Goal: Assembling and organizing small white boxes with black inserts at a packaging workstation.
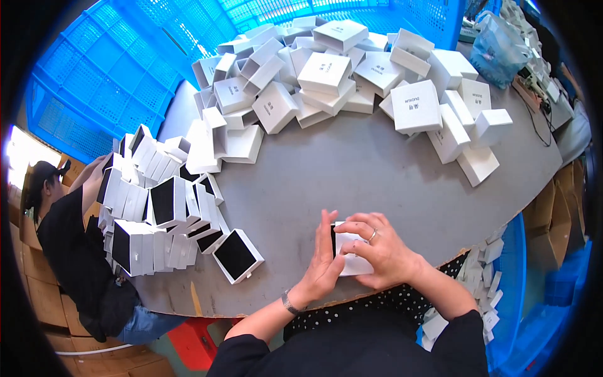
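A small white cardboard box (355, 266) lies at the table's front edge between my two hands. Its left end shows a dark strip, which looks like a black insert. My left hand (319, 267) presses along the box's left side with its fingers held together. My right hand (386, 254), with a ring on one finger, curls over the top and right side of the box. The fingers hide much of its top. Left of my hands sits a drawer-type white box (239, 256) with a black inside and a small pull tab.
White sleeves (323, 72) heap along the far side of the grey table (295, 182). Stacked black-lined white drawers (169, 201) stand left, where another person (78, 245) reaches in. Blue crates (107, 69) rise behind. Below right, a blue bin (515, 270) holds white boxes.
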Demonstrator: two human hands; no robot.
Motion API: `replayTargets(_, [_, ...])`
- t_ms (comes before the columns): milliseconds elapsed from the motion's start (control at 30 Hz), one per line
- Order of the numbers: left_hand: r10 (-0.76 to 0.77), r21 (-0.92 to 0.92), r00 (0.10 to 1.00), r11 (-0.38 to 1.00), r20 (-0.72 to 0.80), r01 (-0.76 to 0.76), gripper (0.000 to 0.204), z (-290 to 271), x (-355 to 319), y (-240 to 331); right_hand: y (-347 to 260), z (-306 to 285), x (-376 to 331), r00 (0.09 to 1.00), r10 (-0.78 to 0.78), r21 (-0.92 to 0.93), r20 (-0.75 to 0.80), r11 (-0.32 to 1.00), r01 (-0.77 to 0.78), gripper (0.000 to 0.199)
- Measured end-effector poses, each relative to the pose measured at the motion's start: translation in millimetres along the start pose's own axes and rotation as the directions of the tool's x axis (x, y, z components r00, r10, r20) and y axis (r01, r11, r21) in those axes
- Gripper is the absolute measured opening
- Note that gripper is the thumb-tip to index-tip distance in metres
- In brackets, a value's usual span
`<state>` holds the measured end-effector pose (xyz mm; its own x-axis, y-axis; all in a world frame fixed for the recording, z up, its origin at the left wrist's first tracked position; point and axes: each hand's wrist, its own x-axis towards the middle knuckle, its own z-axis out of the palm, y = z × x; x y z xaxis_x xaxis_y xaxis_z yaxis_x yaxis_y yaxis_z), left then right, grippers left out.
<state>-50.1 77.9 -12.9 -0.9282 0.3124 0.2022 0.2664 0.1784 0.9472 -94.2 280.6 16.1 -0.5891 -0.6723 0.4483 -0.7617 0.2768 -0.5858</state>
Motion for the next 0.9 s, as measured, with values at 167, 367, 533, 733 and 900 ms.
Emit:
replayTargets(167, [-0.037,-0.285,0.998,0.958,-0.059,0.018,0.102,16.1,17.0,8.8,-2.0,5.2,6.4,0.993,0.048,-0.036,-0.105,0.998,-0.052,0.055])
replayTargets(367, [-0.013,0.388,0.998,0.921,0.057,-0.011,0.090,-38.1,-6.6,25.8,-27.4,-55.3,-30.0,0.916,0.290,-0.387,0.277,0.906,-0.170,0.069])
replayTargets(533, [0.054,0.815,0.863,0.363,-0.502,0.452,0.091,-116.9,-65.9,46.2,-29.8,-150.4,-24.0,0.757,0.645,-0.674,0.106,0.606,-0.422,0.082])
replayTargets(733, [-0.187,0.793,0.875,0.371,-0.445,0.483,0.090,-96.1,-60.6,20.9,136.2,-125.6,63.4,0.831,0.276,-0.797,-0.483,0.255,-0.548,0.082])
replayTargets(900, [-0.144,0.801,0.928,0.470,-0.345,0.371,0.092,-73.5,-58.2,34.6,119.8,-101.4,81.4,0.885,0.336,-0.760,-0.323,0.464,-0.454,0.081])
